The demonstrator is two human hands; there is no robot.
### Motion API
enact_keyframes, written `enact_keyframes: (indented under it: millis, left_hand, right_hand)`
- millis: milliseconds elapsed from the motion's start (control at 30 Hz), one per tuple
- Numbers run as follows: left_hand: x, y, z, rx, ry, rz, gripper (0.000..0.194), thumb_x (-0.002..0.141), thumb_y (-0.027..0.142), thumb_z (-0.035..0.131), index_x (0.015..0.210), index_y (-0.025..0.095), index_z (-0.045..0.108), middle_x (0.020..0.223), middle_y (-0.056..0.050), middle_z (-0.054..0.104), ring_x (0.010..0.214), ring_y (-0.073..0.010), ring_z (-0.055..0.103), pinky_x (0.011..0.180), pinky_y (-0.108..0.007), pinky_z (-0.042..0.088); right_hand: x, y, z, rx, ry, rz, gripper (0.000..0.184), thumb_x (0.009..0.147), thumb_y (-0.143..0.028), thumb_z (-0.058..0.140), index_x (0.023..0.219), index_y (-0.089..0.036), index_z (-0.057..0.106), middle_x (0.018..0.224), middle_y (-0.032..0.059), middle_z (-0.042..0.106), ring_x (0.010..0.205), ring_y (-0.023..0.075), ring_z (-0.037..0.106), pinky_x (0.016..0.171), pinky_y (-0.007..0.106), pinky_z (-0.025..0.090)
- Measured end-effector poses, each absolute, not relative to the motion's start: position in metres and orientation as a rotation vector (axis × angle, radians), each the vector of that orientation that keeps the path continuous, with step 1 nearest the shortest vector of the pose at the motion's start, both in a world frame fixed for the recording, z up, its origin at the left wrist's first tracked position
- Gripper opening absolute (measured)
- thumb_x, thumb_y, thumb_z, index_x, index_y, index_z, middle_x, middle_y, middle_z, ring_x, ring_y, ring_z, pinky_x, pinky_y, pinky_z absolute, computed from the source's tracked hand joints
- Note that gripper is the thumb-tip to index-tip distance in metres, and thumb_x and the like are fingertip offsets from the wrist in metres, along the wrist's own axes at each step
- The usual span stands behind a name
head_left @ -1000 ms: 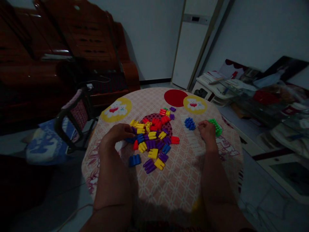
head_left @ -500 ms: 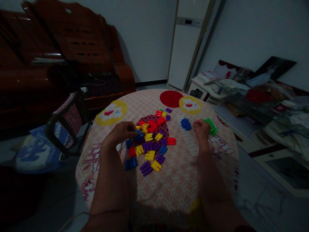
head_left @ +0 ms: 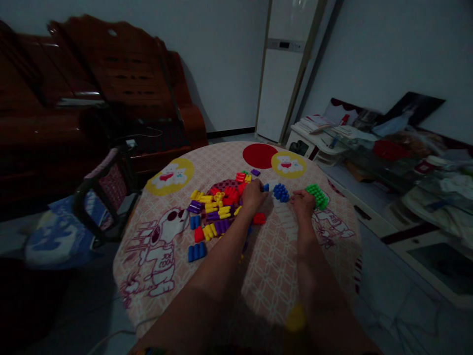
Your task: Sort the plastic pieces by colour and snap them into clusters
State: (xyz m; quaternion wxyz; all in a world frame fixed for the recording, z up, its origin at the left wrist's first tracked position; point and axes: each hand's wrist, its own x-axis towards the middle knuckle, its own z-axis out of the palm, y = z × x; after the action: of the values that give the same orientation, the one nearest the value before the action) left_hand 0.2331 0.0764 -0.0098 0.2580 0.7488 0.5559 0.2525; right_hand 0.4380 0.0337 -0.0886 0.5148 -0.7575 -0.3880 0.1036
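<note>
My left hand (head_left: 254, 196) is closed on a small blue plastic building block (head_left: 265, 188), which sticks out past the fingertips. Just to its right stands a cluster of blue blocks (head_left: 281, 193). My right hand (head_left: 303, 202) rests on the cloth between that cluster and a cluster of green blocks (head_left: 317, 196). Its fingers reach left, loosely apart, with nothing visible in them. Left of my left hand lies a loose pile of red blocks (head_left: 231, 195), yellow blocks (head_left: 210, 230) and purple blocks (head_left: 222, 226). My left forearm covers part of the pile.
A patterned cloth (head_left: 273, 276) covers the round table. To the left stand a chair (head_left: 111, 190) and a wooden sofa (head_left: 125, 84). A cluttered glass-topped cabinet (head_left: 391, 172) is on the right. A tall white air conditioner (head_left: 277, 88) stands behind.
My left hand has moved right from the left side of the pile, carrying a blue block toward the blue cluster. My right hand has stayed by the clusters. The view has shifted slightly.
</note>
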Motion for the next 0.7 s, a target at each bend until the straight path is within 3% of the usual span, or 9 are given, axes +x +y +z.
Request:
enact_keyframes:
  millis: [233, 400, 533, 700]
  left_hand:
    - [0.258, 0.075, -0.028, 2.012, 1.452, 0.599, 0.023, 0.075, 0.02, 0.074, 0.095, 0.015, 0.064, 0.098, -0.014, 0.071, 0.092, -0.0238, 0.066, 0.074, -0.031, 0.044]
    - [0.265, 0.077, -0.04, 1.97, 1.368, 0.647, 0.047, 0.069, 0.015, 0.079, 0.112, 0.014, 0.059, 0.105, -0.016, 0.071, 0.095, -0.0251, 0.066, 0.076, -0.032, 0.045]
    - [0.271, 0.083, -0.042, 2.005, 1.372, 0.629, 0.049, 0.069, 0.016, 0.079, 0.113, 0.015, 0.059, 0.106, -0.016, 0.071, 0.1, -0.027, 0.066, 0.082, -0.034, 0.047]
    - [0.262, 0.068, -0.028, 2.042, 1.361, 0.617, 0.055, 0.072, 0.014, 0.077, 0.122, 0.013, 0.056, 0.106, -0.015, 0.071, 0.104, -0.0266, 0.066, 0.087, -0.035, 0.049]
  right_hand:
    - [0.44, 0.035, -0.088, -1.804, -0.926, 0.28, 0.034, 0.065, -0.029, 0.048, 0.083, -0.017, 0.074, 0.071, 0.0071, 0.074, 0.063, 0.0216, 0.068, 0.061, 0.03, 0.053]
    - [0.44, 0.037, -0.088, -1.775, -1.035, 0.292, 0.032, 0.065, -0.029, 0.052, 0.084, -0.018, 0.076, 0.074, 0.0072, 0.076, 0.072, 0.024, 0.071, 0.064, 0.032, 0.055]
    - [0.434, 0.036, -0.083, -1.746, -1.113, 0.351, 0.034, 0.07, -0.033, 0.051, 0.088, -0.019, 0.078, 0.082, 0.0081, 0.077, 0.077, 0.0247, 0.072, 0.067, 0.033, 0.057]
    - [0.432, 0.034, -0.08, -1.736, -1.007, 0.468, 0.036, 0.067, -0.037, 0.057, 0.089, -0.017, 0.077, 0.068, 0.006, 0.074, 0.062, 0.0236, 0.069, 0.058, 0.032, 0.055]
